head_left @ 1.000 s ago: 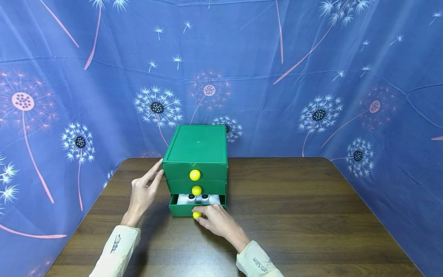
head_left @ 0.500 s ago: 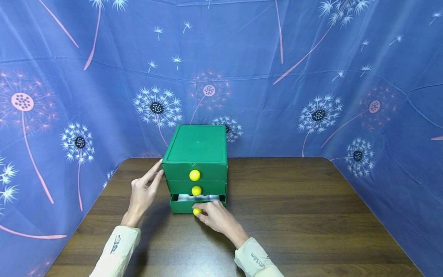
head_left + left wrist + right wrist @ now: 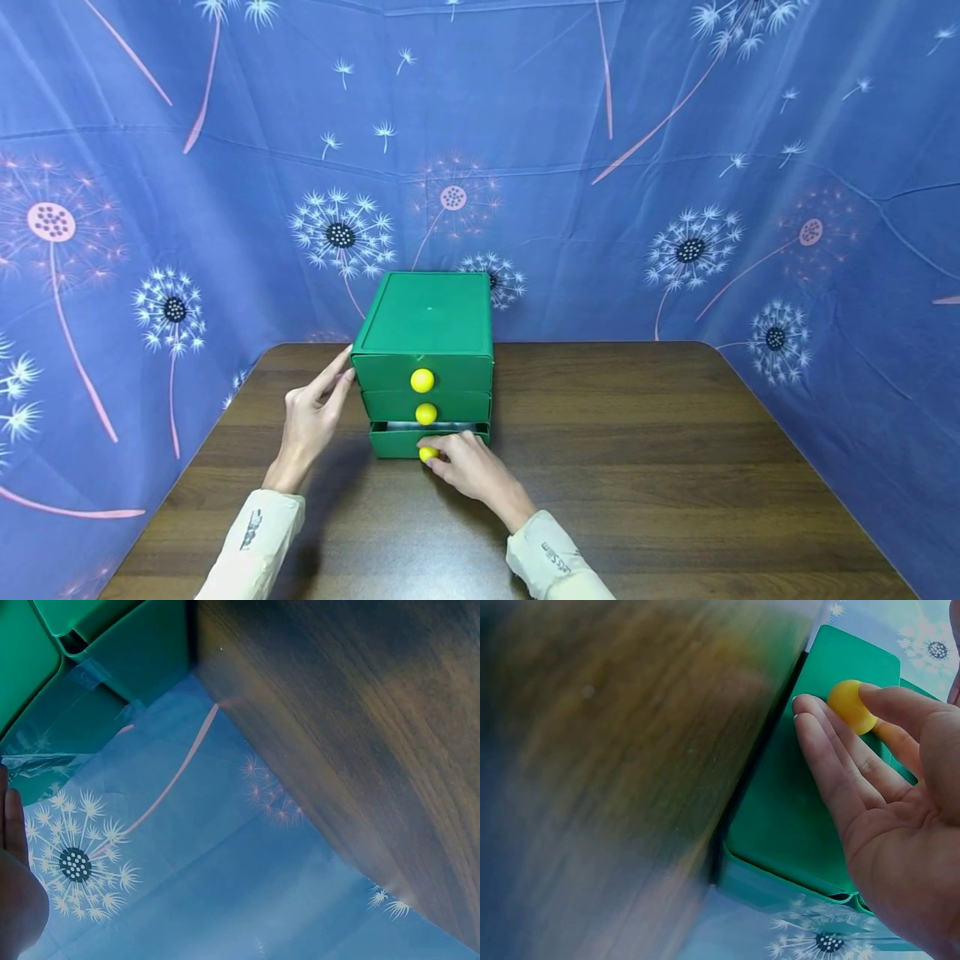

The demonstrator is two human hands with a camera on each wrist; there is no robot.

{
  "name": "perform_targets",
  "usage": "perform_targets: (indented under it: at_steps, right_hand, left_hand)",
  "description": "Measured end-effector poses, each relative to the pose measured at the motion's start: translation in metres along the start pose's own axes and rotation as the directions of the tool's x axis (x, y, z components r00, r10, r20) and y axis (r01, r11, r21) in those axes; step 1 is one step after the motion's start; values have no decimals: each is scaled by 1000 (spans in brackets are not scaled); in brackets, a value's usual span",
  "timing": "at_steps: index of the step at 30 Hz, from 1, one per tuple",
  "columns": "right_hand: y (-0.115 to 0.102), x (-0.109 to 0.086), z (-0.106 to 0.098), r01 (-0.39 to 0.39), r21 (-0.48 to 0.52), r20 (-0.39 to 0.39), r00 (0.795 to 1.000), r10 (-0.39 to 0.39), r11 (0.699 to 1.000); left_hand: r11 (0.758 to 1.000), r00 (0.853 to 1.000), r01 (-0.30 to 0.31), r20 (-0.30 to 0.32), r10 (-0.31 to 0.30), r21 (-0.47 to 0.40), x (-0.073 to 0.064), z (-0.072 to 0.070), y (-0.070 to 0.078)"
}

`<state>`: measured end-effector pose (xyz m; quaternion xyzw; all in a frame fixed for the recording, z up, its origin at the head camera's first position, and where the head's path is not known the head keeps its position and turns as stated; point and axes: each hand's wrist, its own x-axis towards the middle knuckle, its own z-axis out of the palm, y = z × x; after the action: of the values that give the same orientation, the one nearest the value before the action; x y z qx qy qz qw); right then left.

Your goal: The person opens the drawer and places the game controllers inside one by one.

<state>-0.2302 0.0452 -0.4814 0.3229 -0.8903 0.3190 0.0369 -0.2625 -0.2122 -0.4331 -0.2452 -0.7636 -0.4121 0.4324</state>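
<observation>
A green cabinet (image 3: 431,312) of three stacked drawers stands on the table, each drawer with a round yellow knob. Its bottom drawer (image 3: 392,444) is pulled out a little, and a sliver of something white shows through the gap. My right hand (image 3: 471,468) pinches the yellow knob (image 3: 851,707) of that drawer between thumb and fingers. Against the cabinet's left side, near the front edge, my left hand (image 3: 311,421) rests with fairly straight fingers. Only part of the left hand (image 3: 19,892) appears at the edge of the left wrist view.
The brown wooden table (image 3: 660,467) extends widely to the right of the cabinet. A blue cloth (image 3: 570,208) with dandelion prints hangs behind and around the table. Above the bottom drawer, the middle drawer (image 3: 390,406) and the top drawer (image 3: 386,371) are closed.
The bottom drawer has slid inward, pushed by the right hand on its knob. A white game controller visible inside earlier is now almost hidden. The left hand has stayed in place.
</observation>
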Motion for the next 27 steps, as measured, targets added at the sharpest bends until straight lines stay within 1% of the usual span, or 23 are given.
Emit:
perform_targets:
  at_steps: [6, 13, 19, 27]
  right_hand:
    - [1, 2, 0, -7, 2, -4, 1000, 7, 1000]
    - [2, 4, 0, -5, -21, -19, 1000, 4, 1000]
    - [3, 6, 2, 0, -51, -29, 1000, -1, 999]
    - [5, 8, 2, -28, -42, -32, 999, 27, 999]
  left_hand:
    - [1000, 1000, 3, -3, -3, 4, 0, 0, 0]
    - [1000, 1000, 4, 2, -4, -2, 0, -1, 3]
    - [1000, 1000, 17, -1, -17, 4, -1, -2, 3]
    - [1000, 1000, 17, 13, -17, -5, 0, -2, 4]
